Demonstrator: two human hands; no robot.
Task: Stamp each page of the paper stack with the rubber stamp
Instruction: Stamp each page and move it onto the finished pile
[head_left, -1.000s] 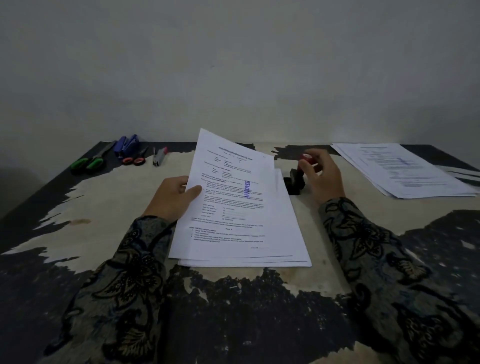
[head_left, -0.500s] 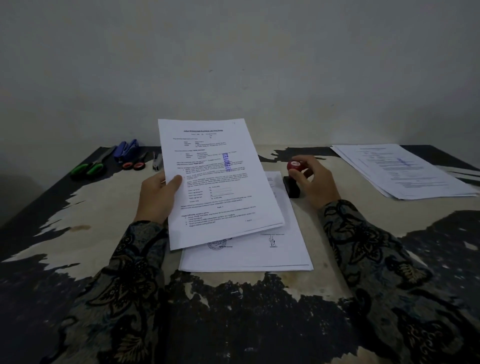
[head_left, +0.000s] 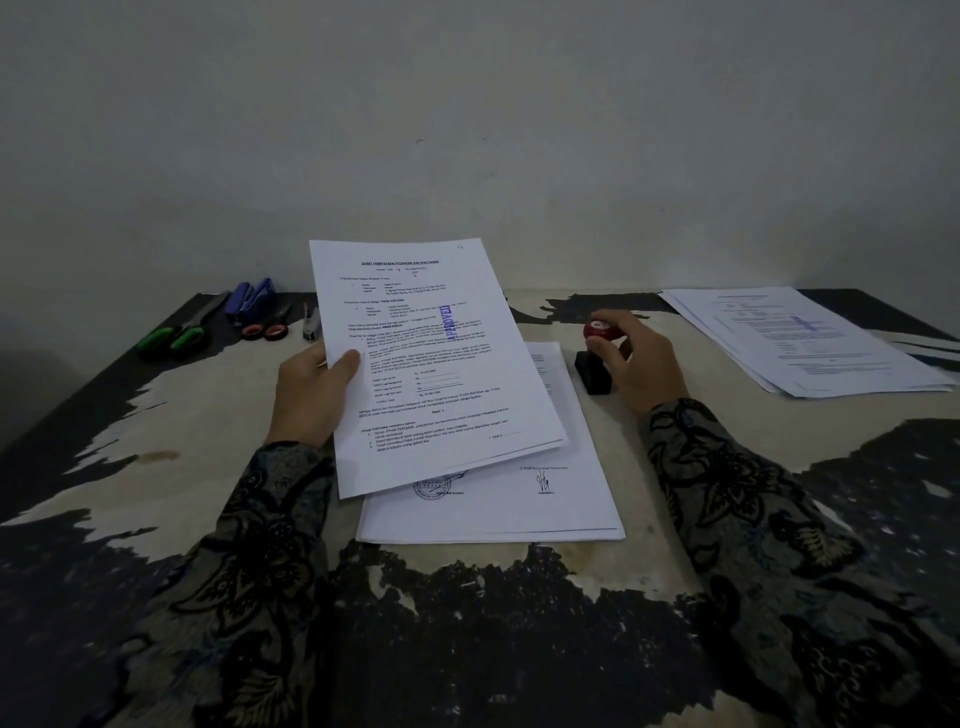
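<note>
My left hand (head_left: 311, 395) pinches the left edge of a printed page (head_left: 431, 364) that carries a blue stamp mark, and holds it lifted and tilted above the paper stack (head_left: 519, 499) in the middle of the table. The stack's top sheet shows a round seal and a signature near its lower edge. Right of the stack, my right hand (head_left: 636, 364) grips the rubber stamp (head_left: 594, 358), which has a red knob and a black base and rests on the table.
A second pile of stamped pages (head_left: 810, 338) lies at the far right. Green-handled scissors (head_left: 174, 335), a blue stapler (head_left: 252, 299), small red-handled scissors (head_left: 267, 327) and a small grey tool (head_left: 310, 325) sit at the far left. The wall stands just behind the worn tabletop (head_left: 171, 447).
My left hand has lifted the stamped top page off the stack and raised it up and leftward, which uncovers the sheet below. My right hand stays on the stamp beside the stack.
</note>
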